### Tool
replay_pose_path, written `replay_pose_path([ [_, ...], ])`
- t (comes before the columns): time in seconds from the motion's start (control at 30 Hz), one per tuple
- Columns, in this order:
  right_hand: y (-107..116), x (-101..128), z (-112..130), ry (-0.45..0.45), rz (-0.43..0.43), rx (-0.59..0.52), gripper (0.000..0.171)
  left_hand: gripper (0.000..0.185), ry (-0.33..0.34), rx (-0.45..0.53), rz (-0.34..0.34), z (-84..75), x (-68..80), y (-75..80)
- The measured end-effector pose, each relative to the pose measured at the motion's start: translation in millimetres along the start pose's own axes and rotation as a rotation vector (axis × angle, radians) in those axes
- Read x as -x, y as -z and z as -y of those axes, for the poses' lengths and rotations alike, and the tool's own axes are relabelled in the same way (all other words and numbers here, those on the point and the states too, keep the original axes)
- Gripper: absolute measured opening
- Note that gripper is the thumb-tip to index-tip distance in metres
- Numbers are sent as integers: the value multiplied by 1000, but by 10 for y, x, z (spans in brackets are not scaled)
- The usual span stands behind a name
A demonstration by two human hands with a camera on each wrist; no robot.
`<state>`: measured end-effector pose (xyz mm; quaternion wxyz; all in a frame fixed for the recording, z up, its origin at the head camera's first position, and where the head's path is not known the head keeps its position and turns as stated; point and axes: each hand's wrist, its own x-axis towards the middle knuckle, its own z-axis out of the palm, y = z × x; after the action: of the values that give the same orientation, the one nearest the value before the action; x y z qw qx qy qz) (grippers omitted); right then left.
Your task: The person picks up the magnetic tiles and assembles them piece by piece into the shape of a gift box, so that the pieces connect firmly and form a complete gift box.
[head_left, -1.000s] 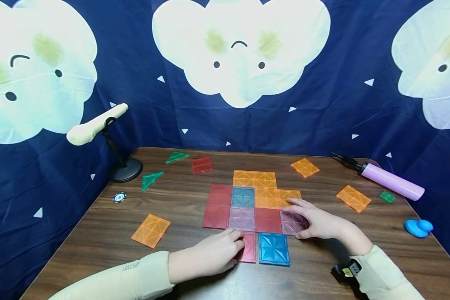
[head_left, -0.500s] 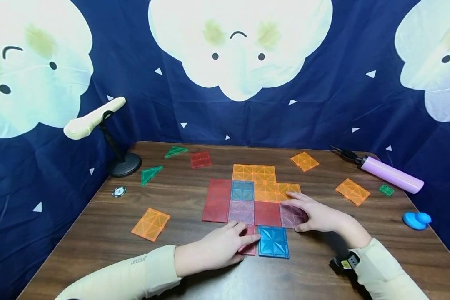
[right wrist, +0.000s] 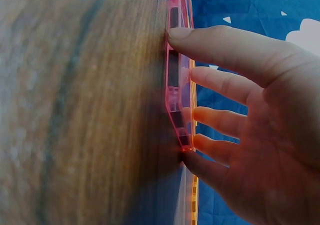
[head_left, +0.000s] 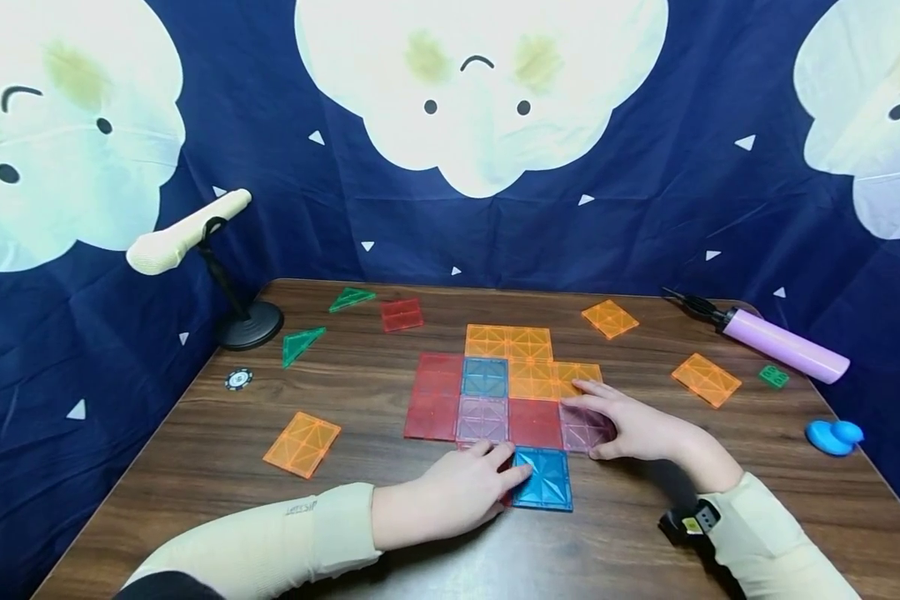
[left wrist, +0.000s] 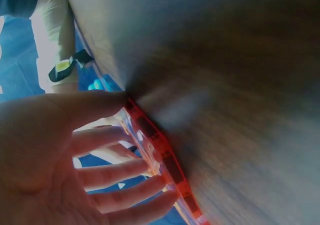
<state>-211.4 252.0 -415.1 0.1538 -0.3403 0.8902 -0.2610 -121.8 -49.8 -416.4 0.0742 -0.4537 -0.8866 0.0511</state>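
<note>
Flat translucent magnetic tiles form a patch in the middle of the table. My left hand lies palm down over a pink-red tile at the patch's front, which is mostly hidden in the head view. Its fingers are spread, the index resting on the blue tile beside it. In the left wrist view the thumb is at the red tile's edge. My right hand spans a purple tile at the patch's right, thumb by its near edge, fingertips resting at its far side near an orange tile.
Loose orange tiles, green triangles and a red tile lie around the patch. A black stand is at the left. A purple pump, a green brick and a blue knobbed object sit at the right.
My left hand has moved right, its index finger reaching onto the blue tile. The blue tile has slid slightly left, against the pink-red one. My right hand stays put; the head view has tilted down.
</note>
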Motion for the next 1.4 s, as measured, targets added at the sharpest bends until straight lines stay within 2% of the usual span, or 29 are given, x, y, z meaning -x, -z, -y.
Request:
replay_pose_path([
  [0.13, 30, -8, -9, 8, 9, 1, 71, 46, 1, 3, 44, 40, -27, 4],
  [0.23, 91, 24, -41, -16, -26, 0, 72, 63, 30, 64, 129, 114, -85, -4],
  [0.37, 133, 86, -87, -123, -117, 69, 66, 84, 85, 140, 225, 215, -168, -45],
  [0.47, 81, 106, -91, -220, -138, 114, 62, 87, 89, 150, 245, 231, -204, -81],
  [0.53, 36, 104, -83, -269, -144, 98, 62, 88, 80, 142, 248, 216, -226, -89],
  [0.63, -3, 97, -66, -338, -178, -73, 60, 87, 74, 143, 251, 182, -265, -66],
  [0.77, -1, 103, -68, -407, -210, -415, 56, 85, 70, 123, 254, 150, -310, -18],
  [0.9, 29, 120, -93, -428, -230, -663, 54, 84, 48, 99, 269, 167, -337, 9],
  [1.03, 44, 133, -105, -401, -274, -810, 54, 78, 0, 146, 285, 256, -351, 37],
  [1.2, 35, 114, -96, -304, -332, -947, 52, 57, -127, 350, 269, 479, -396, 141],
  [1.3, 26, 87, -78, -264, -357, -981, 47, 38, -223, 396, 178, 588, -440, 227],
  [1.4, 3, 62, -82, -232, -359, -1029, 42, 24, -238, 323, 59, 615, -461, 271],
])
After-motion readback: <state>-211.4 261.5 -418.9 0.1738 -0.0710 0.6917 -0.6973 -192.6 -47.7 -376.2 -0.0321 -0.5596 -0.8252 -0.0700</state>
